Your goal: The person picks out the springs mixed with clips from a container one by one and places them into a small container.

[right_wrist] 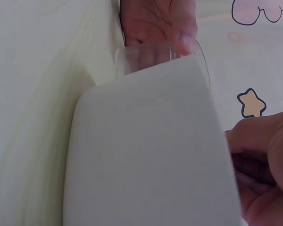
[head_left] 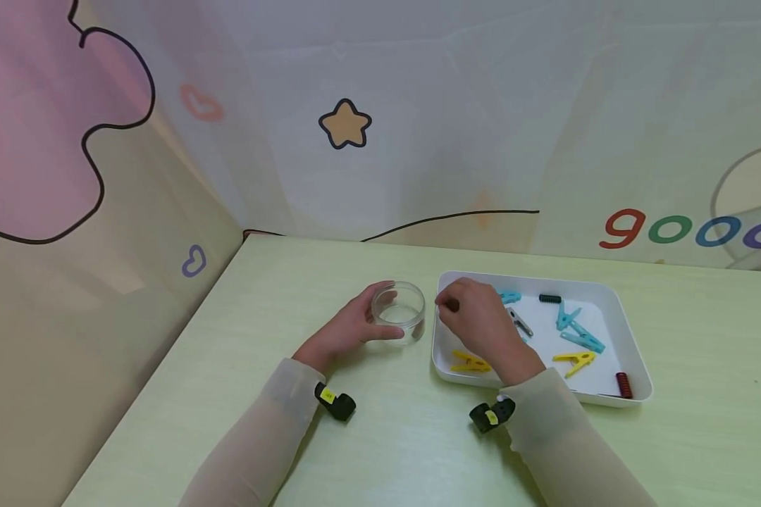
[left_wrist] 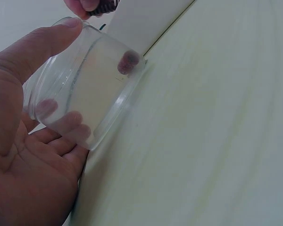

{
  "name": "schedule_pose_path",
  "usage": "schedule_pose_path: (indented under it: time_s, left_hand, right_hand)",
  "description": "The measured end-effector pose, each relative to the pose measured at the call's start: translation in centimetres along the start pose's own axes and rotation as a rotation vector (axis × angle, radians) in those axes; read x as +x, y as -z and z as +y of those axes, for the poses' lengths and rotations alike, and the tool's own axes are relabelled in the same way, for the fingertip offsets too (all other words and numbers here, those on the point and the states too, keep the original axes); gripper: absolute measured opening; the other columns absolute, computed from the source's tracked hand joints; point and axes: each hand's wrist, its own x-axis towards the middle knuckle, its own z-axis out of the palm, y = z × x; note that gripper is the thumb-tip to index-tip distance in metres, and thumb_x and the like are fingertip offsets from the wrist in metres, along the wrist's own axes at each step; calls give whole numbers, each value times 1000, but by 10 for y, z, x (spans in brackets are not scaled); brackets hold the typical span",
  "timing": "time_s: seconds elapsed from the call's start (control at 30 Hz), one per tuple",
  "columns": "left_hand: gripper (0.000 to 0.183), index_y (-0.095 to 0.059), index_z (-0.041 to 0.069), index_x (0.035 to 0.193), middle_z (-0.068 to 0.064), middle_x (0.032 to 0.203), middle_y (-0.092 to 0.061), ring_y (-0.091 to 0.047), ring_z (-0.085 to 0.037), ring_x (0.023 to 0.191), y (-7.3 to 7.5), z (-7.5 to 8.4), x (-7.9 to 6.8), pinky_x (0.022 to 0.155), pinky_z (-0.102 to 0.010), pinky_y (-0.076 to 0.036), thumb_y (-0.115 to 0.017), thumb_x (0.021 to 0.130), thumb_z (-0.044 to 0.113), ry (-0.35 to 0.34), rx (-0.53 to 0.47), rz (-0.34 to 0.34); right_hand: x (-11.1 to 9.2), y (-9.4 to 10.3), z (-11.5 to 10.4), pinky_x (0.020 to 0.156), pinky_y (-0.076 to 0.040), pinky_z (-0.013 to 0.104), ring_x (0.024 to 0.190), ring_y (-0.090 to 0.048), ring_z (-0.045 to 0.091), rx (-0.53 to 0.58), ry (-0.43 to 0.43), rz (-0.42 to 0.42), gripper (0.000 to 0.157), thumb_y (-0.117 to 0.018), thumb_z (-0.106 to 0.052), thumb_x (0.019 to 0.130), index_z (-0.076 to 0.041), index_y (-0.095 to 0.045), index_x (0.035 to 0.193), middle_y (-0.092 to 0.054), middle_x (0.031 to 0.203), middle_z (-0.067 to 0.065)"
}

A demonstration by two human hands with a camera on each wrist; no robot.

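Observation:
My left hand [head_left: 349,329] grips a clear open jar [head_left: 401,318] on the table, thumb on the near side and fingers round the far side. In the left wrist view the jar [left_wrist: 92,89] shows the fingertips and a small dark red patch through its wall. My right hand [head_left: 478,317] is over the left end of the white tray [head_left: 539,280], just right of the jar. Its fingertips pinch a dark coil spring [left_wrist: 105,6], seen at the top of the left wrist view beside the jar's mouth; the hand mostly hides it in the head view.
In the tray lie a black spring [head_left: 549,299], a red spring [head_left: 623,385], several blue clothespins [head_left: 583,339], yellow clothespins [head_left: 573,362] and a silver clip [head_left: 520,322]. A printed backdrop [head_left: 456,127] stands behind the pale table [head_left: 380,451].

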Motion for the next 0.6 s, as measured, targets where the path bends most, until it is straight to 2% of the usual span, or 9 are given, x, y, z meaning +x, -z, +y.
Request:
schedule_pose_path:
  time_s: [0.23, 0.4, 0.5, 0.6]
  left_hand:
    - [90, -24, 27, 152, 1, 155, -36, -29, -17, 146, 2, 2, 1, 120, -43, -24, -79, 81, 27, 17, 5, -29]
    - [89, -23, 19, 153, -5, 156, -35, -28, -22, 147, 1, 21, -11, 120, -44, -24, -77, 83, 23, 18, 17, -42]
    - [88, -26, 25, 152, -2, 155, -37, -30, -20, 146, 1, 17, -10, 119, -45, -24, -79, 82, 28, 7, 10, -32]
    - [87, -29, 33, 148, 4, 153, -40, -31, -16, 145, 1, 4, -2, 119, -44, -25, -81, 78, 34, -2, 5, -18]
  right_hand:
    - [-2, 0, -2, 81, -58, 37, 88, -67, 20, 71, 82, 111, 12, -65, -11, 91, -5, -73, 98, -68, 103, 9]
    - [-2, -1, -2, 81, -58, 36, 88, -69, 19, 110, 110, 161, 11, -65, -12, 91, -6, -73, 97, -68, 103, 8]
    - [-3, -2, -3, 80, -58, 35, 88, -69, 18, 134, 127, 180, 11, -65, -12, 91, -6, -73, 96, -69, 102, 7]
    - [-3, -2, -5, 80, -59, 35, 87, -69, 18, 161, 149, 195, 10, -65, -11, 91, -6, -73, 96, -69, 101, 6]
